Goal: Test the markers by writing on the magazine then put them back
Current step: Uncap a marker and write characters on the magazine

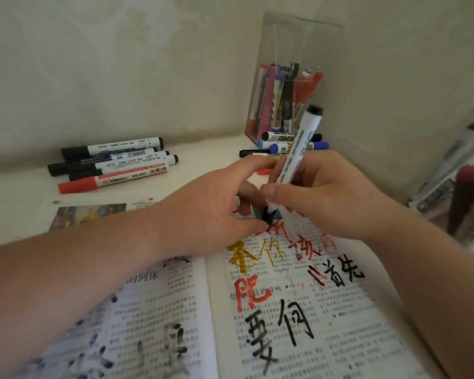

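White marker (298,149), likely light, stiff, slick: right hand (326,198) is pinching its lower barrel over magazine (353,337); left hand (203,214) grip unclear.

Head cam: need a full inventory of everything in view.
magazine: 1, white pages with black, red and yellow handwriting, open at front centre
marker in hand: 1, white barrel with black end, tilted over the magazine's far edge
black cap: 1, black, at that marker's tip
marker pile: about 5, four black-capped and one red, lying back left
clear holder: 1, transparent, back right by the wall
markers in holder: several, red, pink, blue, black, upright
loose markers: several, blue and black caps, at the holder's foot
blurred pens: uncountable, white and dark red, right edge
table: 1, white
left hand: pinches the black cap
right hand: grips the marker in hand
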Action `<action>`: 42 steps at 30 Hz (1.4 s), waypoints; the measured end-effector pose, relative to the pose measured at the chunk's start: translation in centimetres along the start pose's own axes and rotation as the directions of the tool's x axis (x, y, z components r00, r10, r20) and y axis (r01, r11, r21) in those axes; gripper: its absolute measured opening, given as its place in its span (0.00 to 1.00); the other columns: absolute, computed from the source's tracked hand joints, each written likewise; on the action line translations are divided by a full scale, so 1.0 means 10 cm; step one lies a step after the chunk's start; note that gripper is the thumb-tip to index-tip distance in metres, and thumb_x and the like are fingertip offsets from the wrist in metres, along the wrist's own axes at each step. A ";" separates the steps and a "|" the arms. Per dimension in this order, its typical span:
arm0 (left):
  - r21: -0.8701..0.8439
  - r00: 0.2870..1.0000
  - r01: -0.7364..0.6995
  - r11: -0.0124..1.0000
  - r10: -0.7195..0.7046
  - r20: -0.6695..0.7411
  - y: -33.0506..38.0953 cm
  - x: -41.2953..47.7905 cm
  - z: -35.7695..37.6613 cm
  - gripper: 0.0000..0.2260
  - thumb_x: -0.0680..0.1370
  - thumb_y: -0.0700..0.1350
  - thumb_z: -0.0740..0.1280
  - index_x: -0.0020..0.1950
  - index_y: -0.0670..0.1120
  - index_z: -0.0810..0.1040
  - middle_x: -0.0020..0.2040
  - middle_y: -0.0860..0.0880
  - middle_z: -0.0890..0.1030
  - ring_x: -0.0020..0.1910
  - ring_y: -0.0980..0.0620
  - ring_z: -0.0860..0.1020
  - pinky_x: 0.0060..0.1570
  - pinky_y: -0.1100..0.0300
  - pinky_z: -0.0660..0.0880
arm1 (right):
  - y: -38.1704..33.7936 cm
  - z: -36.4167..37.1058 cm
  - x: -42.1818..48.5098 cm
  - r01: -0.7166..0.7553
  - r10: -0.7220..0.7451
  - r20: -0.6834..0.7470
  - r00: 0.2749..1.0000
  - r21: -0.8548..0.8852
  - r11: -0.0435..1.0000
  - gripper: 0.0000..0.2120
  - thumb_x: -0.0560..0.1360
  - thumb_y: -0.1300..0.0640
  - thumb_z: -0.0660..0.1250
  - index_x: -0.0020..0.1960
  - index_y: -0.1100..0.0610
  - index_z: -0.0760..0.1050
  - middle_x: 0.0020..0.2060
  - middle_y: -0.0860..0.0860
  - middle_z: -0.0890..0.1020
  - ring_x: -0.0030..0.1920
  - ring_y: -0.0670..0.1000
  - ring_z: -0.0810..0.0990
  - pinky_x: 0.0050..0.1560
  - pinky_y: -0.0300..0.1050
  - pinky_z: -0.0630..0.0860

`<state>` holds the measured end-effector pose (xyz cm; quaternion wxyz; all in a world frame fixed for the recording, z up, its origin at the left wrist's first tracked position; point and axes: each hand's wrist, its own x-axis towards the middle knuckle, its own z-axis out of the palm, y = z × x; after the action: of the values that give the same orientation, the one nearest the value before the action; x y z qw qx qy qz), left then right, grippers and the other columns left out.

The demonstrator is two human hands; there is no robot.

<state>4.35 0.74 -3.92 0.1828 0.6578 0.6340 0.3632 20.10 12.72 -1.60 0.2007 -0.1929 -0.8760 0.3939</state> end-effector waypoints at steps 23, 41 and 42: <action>-0.021 0.997 -0.011 1.000 0.009 -0.082 -0.02 -0.01 0.01 0.31 0.74 0.45 0.77 0.70 0.64 0.66 0.46 0.62 0.84 0.45 0.61 0.81 0.44 0.73 0.70 | 0.00 0.13 -0.07 -0.017 -0.008 -0.200 0.980 -0.127 0.992 0.13 0.72 0.49 0.77 0.54 0.52 0.82 0.41 0.51 0.86 0.41 0.51 0.84 0.45 0.53 0.81; 0.430 0.999 -0.006 0.903 -0.016 0.048 0.15 -0.04 -0.04 0.23 0.69 0.75 0.61 0.60 0.70 0.64 0.53 0.73 0.67 0.53 0.69 0.71 0.49 0.71 0.67 | -0.52 -0.15 -0.19 0.114 -0.234 -0.393 0.889 -0.306 0.945 0.21 0.78 0.59 0.70 0.68 0.47 0.71 0.38 0.49 0.81 0.38 0.49 0.80 0.42 0.47 0.79; 0.490 0.998 -0.031 0.871 -0.003 0.069 0.12 -0.03 -0.05 0.26 0.70 0.76 0.59 0.64 0.67 0.66 0.55 0.71 0.67 0.55 0.67 0.70 0.54 0.69 0.67 | -0.63 -0.23 -0.24 0.111 -0.238 -0.432 0.870 -0.299 0.948 0.20 0.79 0.59 0.70 0.67 0.45 0.71 0.37 0.48 0.80 0.37 0.48 0.80 0.40 0.43 0.79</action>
<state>4.86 0.18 -2.84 0.0286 0.6992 0.6940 0.1692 22.16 9.09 4.14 0.4111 -0.2255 -0.8613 0.1958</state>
